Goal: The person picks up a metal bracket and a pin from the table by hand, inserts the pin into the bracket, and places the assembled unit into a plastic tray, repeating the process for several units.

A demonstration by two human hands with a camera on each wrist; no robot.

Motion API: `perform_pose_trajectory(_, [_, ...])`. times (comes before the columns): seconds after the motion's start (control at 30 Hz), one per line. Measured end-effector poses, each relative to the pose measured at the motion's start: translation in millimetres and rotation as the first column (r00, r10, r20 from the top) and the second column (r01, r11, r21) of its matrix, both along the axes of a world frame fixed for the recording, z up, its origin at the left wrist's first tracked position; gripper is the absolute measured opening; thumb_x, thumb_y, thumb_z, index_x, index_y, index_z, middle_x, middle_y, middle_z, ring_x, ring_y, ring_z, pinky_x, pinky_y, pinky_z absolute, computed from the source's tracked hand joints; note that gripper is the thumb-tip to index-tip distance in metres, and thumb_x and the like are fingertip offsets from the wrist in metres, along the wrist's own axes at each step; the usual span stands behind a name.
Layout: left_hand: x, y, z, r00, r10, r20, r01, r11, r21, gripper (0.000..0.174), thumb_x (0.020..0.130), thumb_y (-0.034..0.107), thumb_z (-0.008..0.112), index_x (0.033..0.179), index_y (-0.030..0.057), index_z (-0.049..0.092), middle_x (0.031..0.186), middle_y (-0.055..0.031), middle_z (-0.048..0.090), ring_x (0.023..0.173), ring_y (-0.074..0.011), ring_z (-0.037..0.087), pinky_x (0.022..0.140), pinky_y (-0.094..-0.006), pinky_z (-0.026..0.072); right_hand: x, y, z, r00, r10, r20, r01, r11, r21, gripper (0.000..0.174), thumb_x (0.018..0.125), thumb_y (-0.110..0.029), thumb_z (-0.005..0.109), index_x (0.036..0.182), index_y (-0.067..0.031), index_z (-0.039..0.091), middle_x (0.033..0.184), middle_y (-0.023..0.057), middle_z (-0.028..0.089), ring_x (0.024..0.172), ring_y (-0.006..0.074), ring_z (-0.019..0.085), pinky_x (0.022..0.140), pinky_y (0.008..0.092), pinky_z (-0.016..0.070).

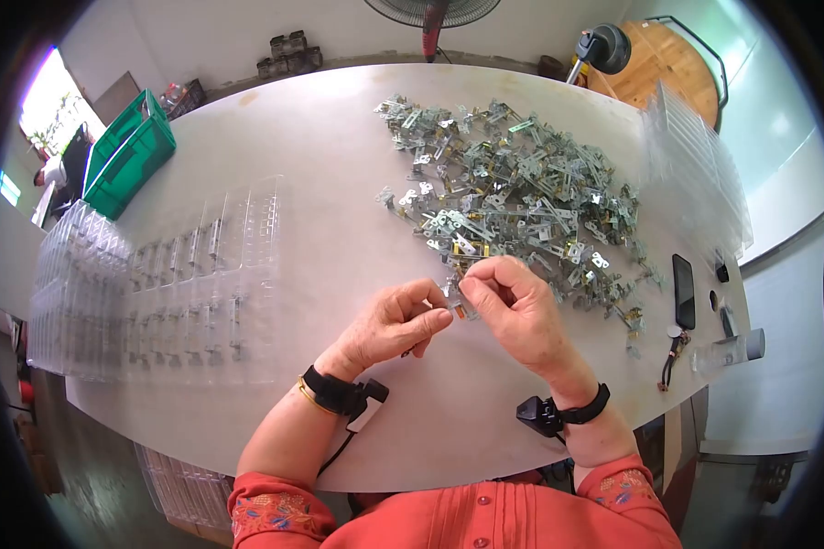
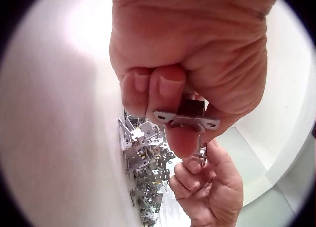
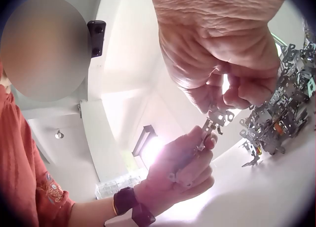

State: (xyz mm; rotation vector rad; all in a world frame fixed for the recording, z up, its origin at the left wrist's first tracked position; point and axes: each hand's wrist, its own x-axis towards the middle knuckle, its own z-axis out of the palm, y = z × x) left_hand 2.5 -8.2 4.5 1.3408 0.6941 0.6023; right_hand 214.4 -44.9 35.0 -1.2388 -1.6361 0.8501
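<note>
My left hand [image 1: 389, 325] grips a small metal bracket [image 2: 210, 123], its flat ends pierced with holes and a dark block beside it in the left wrist view. Opposite, my right hand [image 1: 522, 306] pinches a small metal piece [image 3: 219, 116] between thumb and fingertip. Both hands meet over the table's middle, fingertips close together, and in the right wrist view the two metal parts overlap; I cannot tell whether they are joined. Just beyond the fingertips spreads a heap of similar metal brackets [image 1: 522, 183], some with brass-coloured parts.
Clear plastic trays [image 1: 270, 220] holding rows of metal parts lie at left, beside a tray stack [image 1: 73, 293]. A green crate [image 1: 133, 151] stands behind. More clear trays [image 1: 700, 169], a phone [image 1: 684, 291] and a bottle [image 1: 732, 350] are along the right edge.
</note>
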Motion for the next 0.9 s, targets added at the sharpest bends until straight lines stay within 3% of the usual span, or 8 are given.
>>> perform_pose_trajectory(0.07, [3,-1,-3,0.998,-0.058,0.034,0.059,0.998,-0.019,0.028,0.101,0.034,0.066,0.099,0.0061,0.061,0.066,0.0008,0.059,0.055,-0.0065,0.056,0.049,-0.0228,0.0380,-1,0,-2,0.979,-0.050,-0.198,0.065,0.995,0.071,0.011,0.103,-0.016,0.063,0.099,-0.0052,0.064,0.078,-0.0065,0.058,0.065,0.0023,0.048,0.058,0.0211,0.0425])
perform_pose_trajectory(0.1, [3,0,-3,0.997,-0.064,0.034,0.064,0.998,-0.021,0.028,0.101,0.034,0.066,0.099,0.0061,0.061,0.066,0.0008,0.059,0.055,-0.0065,0.056,0.049,-0.0228,0.0380,0,-1,2,0.979,-0.056,-0.198,0.071,0.995,0.069,0.011,0.103,-0.016,0.063,0.099,-0.0052,0.064,0.078,-0.0065,0.058,0.065,0.0023,0.048,0.058,0.0211,0.0425])
perform_pose_trajectory(0.17, [-1,3,-2,0.987,0.063,0.149,-0.043,0.990,-0.137,0.028,0.102,0.035,0.064,0.100,0.0069,0.062,0.063,0.0007,0.058,0.052,-0.0059,0.054,0.046,-0.0217,0.0321,1,-4,14,0.945,-0.110,-0.309,0.087,0.992,-0.089,0.011,0.104,-0.015,0.062,0.100,-0.0054,0.064,0.077,-0.0063,0.058,0.065,0.0023,0.050,0.059,0.0204,0.0430])
perform_pose_trajectory(0.23, [-5,7,-6,0.981,0.098,0.166,-0.075,0.988,-0.138,0.027,0.103,0.034,0.061,0.099,0.0071,0.062,0.061,0.0004,0.057,0.049,-0.0054,0.051,0.044,-0.0207,0.0283,5,-4,10,0.949,-0.089,-0.302,0.053,0.991,-0.125,0.011,0.104,-0.016,0.062,0.101,-0.0055,0.064,0.078,-0.0062,0.058,0.066,0.0022,0.051,0.059,0.0204,0.0431])
perform_pose_trajectory(0.33, [-8,12,-13,0.921,0.206,0.330,-0.125,0.960,-0.250,0.024,0.104,0.029,0.059,0.099,0.0059,0.061,0.061,-0.0003,0.055,0.047,-0.0060,0.049,0.042,-0.0202,0.0274,5,-6,4,0.963,-0.052,-0.265,0.002,0.983,-0.183,0.011,0.104,-0.016,0.063,0.104,-0.0054,0.064,0.079,-0.0059,0.059,0.067,0.0019,0.052,0.060,0.0205,0.0432])
perform_pose_trajectory(0.6, [-5,12,-14,0.919,0.192,0.345,-0.111,0.964,-0.241,0.024,0.105,0.029,0.058,0.099,0.0052,0.061,0.064,0.0009,0.054,0.047,-0.0062,0.050,0.043,-0.0204,0.0282,0,-6,-1,0.968,-0.029,-0.250,-0.023,0.979,-0.203,0.008,0.103,-0.012,0.063,0.105,-0.0049,0.065,0.081,-0.0053,0.061,0.071,0.0021,0.049,0.061,0.0212,0.0422])
perform_pose_trajectory(0.9, [-6,11,-13,0.945,0.181,0.272,-0.131,0.973,-0.190,0.024,0.103,0.030,0.062,0.100,0.0060,0.061,0.063,0.0008,0.056,0.049,-0.0060,0.052,0.045,-0.0202,0.0293,5,-8,6,0.994,-0.041,-0.099,0.018,0.973,-0.231,0.008,0.100,-0.010,0.065,0.104,-0.0028,0.065,0.077,-0.0031,0.060,0.068,0.0038,0.047,0.058,0.0236,0.0396])
